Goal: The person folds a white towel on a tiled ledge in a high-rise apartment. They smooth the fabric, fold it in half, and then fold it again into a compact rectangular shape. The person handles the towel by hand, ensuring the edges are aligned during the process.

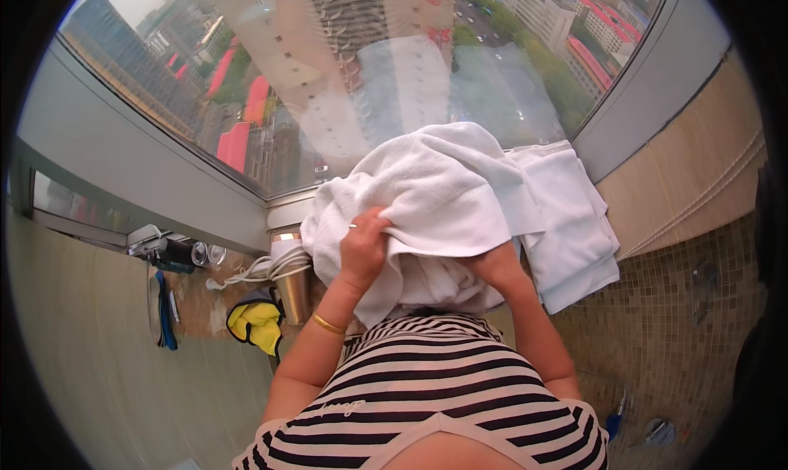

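Note:
A white cloth that looks like a towel [431,187] lies bunched up in front of me, against the window. My left hand [366,245] pinches its raised edge between thumb and fingers. Under that same edge, farther right, goes my right hand [492,265]; its fingers are hidden by the fabric, so its grip does not show. More crumpled white cloth [446,280] sits below the lifted edge, close to my body. To the right a flatter, folded white cloth [563,224] rests partly beneath the bunched one.
On the stone ledge [206,313] at left stand a gold-coloured cylinder [292,285] wrapped with a white cord [252,272], a yellow-and-grey cloth [255,322] and several small items. A large window [394,70] rises ahead. At lower right are a tiled wall [640,304] and a metal fixture [659,432].

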Available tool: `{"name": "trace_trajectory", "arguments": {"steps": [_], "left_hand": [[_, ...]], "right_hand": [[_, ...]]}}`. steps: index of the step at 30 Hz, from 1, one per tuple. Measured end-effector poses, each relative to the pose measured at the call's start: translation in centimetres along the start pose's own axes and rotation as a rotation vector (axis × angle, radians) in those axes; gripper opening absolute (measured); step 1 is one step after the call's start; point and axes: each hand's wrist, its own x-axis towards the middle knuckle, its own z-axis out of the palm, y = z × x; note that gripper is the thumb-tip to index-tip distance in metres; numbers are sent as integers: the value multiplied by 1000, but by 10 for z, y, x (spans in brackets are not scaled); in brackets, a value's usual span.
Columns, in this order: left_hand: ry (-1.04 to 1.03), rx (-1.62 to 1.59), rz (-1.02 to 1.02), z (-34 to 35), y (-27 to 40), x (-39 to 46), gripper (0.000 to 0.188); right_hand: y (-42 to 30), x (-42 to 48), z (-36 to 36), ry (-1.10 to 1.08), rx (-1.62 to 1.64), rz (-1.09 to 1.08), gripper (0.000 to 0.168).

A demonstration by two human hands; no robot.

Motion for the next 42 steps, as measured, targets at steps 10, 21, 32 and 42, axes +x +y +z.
{"name": "trace_trajectory", "arguments": {"steps": [10,21,32,42], "left_hand": [[429,-993,-419,-73,-6,67,10],[556,-725,-283,-139,-15,63,25],[112,-1063,-940,-60,-28,12,24],[-17,-868,-835,-64,-56,-30,23]], "right_hand": [[39,17,-2,395,12,-410,27],[-12,24,-195,1130,97,-250,34],[6,15,-62,-66,-157,-182,60],[20,71,16,105,-266,-28,48]]}}
